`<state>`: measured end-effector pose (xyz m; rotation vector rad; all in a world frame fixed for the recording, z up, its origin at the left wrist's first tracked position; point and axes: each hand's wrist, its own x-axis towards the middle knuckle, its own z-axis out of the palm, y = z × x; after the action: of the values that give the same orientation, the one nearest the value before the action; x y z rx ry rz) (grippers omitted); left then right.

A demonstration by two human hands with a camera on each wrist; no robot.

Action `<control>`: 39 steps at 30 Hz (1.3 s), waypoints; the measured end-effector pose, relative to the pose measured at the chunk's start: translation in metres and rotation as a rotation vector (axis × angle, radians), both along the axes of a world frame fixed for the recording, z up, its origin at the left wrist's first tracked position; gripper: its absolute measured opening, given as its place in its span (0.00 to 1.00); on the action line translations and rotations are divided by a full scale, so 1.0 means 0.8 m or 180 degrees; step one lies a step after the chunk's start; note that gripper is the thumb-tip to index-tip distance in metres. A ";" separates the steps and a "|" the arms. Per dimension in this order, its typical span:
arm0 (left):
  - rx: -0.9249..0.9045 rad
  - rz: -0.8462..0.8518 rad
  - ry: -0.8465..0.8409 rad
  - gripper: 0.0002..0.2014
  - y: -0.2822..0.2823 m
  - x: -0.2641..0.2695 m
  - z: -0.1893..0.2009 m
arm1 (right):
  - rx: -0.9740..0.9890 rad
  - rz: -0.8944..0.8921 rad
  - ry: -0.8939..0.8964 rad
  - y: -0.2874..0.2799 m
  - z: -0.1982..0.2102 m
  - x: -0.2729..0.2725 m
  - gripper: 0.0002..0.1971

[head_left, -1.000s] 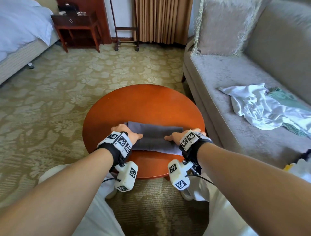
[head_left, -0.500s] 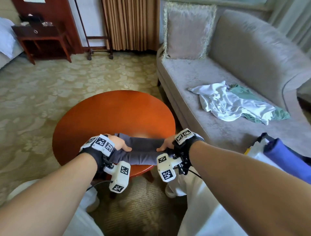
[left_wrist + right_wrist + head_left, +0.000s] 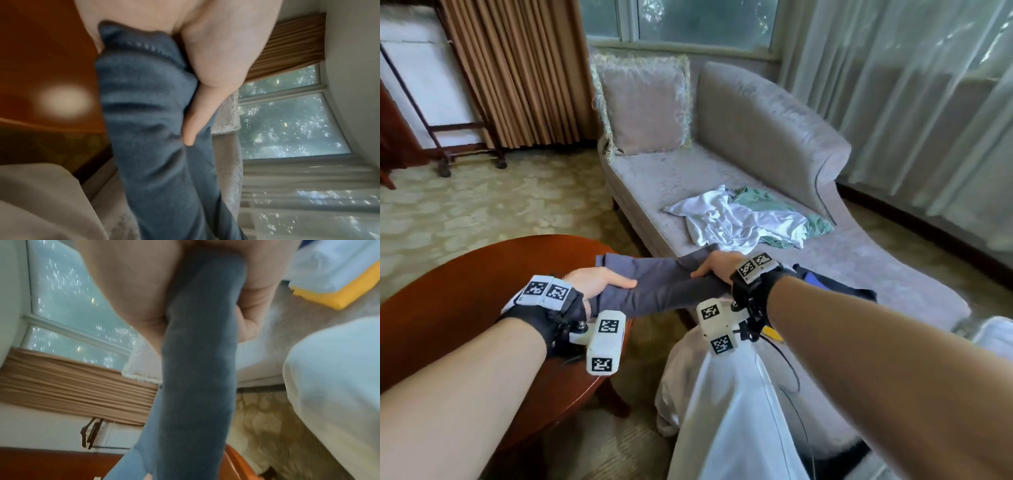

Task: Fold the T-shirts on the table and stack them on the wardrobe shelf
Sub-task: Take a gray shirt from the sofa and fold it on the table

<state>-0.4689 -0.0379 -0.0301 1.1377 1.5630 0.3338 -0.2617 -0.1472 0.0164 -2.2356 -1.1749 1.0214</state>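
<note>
With each end pinched thumb-on-top, the left hand (image 3: pixel 599 282) and right hand (image 3: pixel 717 265) are carrying the folded grey shirt (image 3: pixel 664 284) in the air, just off the right edge of the tabletop (image 3: pixel 465 274). So this one looks folded and ready for the wardrobe, which isn't in view. Plenty left though, I'd guess: a white shirt (image 3: pixel 736 219) and a green one (image 3: pixel 763 200) lie crumpled on the sofa (image 3: pixel 654 171).
</note>
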 end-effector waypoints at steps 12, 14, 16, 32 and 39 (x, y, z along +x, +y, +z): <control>-0.0087 -0.0586 -0.1404 0.26 -0.045 0.254 0.059 | 0.0713 -0.2244 0.0696 -0.104 0.021 0.223 0.14; -0.0140 -0.0706 -0.1523 0.17 -0.051 0.295 0.059 | 0.0591 -0.2127 0.0666 -0.122 0.022 0.259 0.08; -0.0196 -0.0868 -0.1535 0.19 -0.052 0.337 0.051 | 0.0547 -0.2268 0.0544 -0.132 0.014 0.298 0.09; 0.0003 -0.1895 -0.0710 0.26 -0.013 0.534 -0.075 | -0.0221 -0.2807 0.0588 -0.151 -0.110 0.447 0.19; -0.0056 -0.2513 -0.0121 0.17 -0.010 0.539 -0.126 | -0.1162 -0.2284 0.0383 -0.145 -0.187 0.488 0.44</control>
<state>-0.0381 -0.0462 -0.1308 1.6147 0.9721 -0.1871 0.1285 -0.2629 -0.1333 -2.5147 -0.0838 1.0799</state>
